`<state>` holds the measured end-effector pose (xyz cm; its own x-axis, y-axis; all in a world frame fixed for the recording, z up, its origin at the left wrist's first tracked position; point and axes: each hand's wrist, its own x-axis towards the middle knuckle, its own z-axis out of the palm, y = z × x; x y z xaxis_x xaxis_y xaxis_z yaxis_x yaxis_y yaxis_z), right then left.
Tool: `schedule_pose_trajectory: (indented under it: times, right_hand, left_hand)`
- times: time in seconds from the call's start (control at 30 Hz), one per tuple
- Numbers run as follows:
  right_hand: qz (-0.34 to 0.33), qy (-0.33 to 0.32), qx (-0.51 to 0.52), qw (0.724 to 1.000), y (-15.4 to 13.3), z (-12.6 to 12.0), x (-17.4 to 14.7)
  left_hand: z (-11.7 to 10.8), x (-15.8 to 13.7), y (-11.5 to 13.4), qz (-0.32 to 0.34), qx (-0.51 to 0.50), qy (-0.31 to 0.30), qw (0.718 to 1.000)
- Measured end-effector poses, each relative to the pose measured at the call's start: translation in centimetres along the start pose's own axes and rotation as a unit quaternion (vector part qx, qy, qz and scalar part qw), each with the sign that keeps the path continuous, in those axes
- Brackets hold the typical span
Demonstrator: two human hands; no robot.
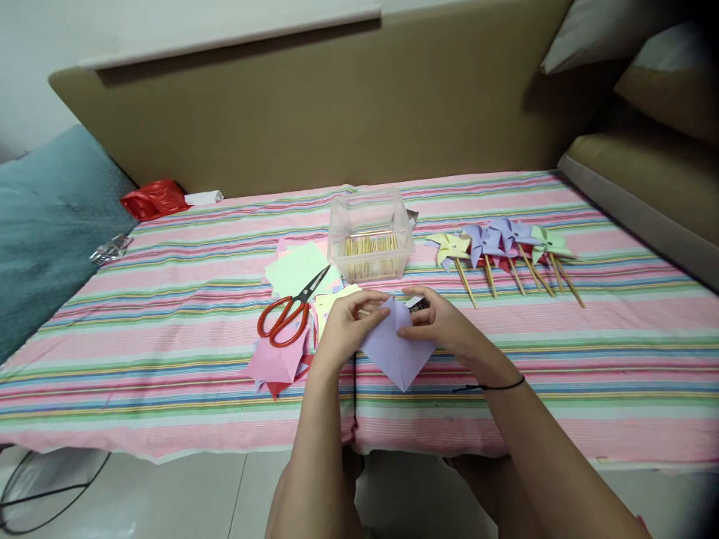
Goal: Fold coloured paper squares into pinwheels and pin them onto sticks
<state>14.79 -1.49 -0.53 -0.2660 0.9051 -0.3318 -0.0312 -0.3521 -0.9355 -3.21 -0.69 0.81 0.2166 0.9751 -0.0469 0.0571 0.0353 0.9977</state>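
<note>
Both hands hold a light purple square of paper [398, 352] with creases across it, one corner pointing toward me. My left hand [353, 322] pinches its upper left side between thumb and fingers. On the upper right side, my right hand [435, 322] grips the same sheet, its thumb on top. Left of my left hand lie scissors [289, 311] with red handles, resting on stacks of coloured paper [300, 269]. Under the handles is a pink creased sheet [278, 359]. A small dark item [419, 305] behind the purple paper is mostly hidden.
A clear plastic box [371, 262] holding many thin sticks stands behind my hands. Several finished paper pinwheels [499, 243] on sticks lie to the right. A red plastic bag [154, 200] and a white box [204, 198] sit at the back left. A striped cloth [168, 299] covers the surface.
</note>
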Motion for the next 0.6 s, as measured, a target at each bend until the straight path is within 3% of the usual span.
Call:
schedule_pose_trajectory:
  times: [0.17,0.3,0.6]
  right_hand:
    - [0.012,0.008,0.016,1.000,-0.10,-0.09,-0.07]
    - [0.008,0.031,0.029,0.999,-0.23,-0.32,-0.08]
    - [0.000,0.008,0.036,0.999,-0.30,-0.43,-0.15]
  left_hand:
    - [-0.55,-0.23,0.36,0.064,0.053,-0.048,0.995]
    - [-0.77,-0.41,0.73,0.059,0.061,-0.081,0.993]
    - [-0.37,-0.10,-0.14,0.048,0.033,-0.051,0.997]
